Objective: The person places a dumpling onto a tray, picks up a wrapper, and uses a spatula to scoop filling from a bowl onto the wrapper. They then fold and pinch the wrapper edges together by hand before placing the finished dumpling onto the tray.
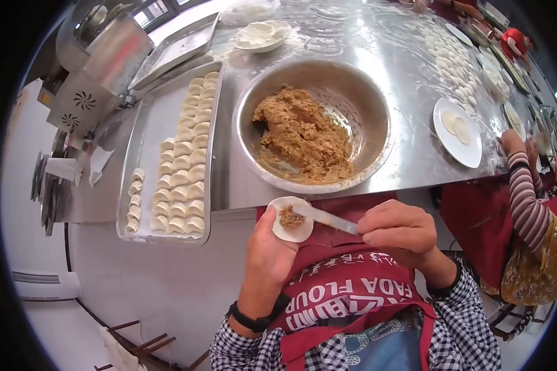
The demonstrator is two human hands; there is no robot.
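Head view: I've got the left hand (268,253) around lower center, loosely cupped and holding a round wrapper (284,233) with a dab of filling (289,216) on it. Right hand (402,232), a bit further right, is closed around a flat spatula (333,219), tip at the filling. Past the hands, mid-frame, big steel bowl (366,111) of brown mix (303,133) on the table (365,28). Tray (155,127) of dumplings (181,178) sits left of that, plate (466,153) with wrappers (456,127) off right. Farther back, top center, there's a dish of flour (263,34).
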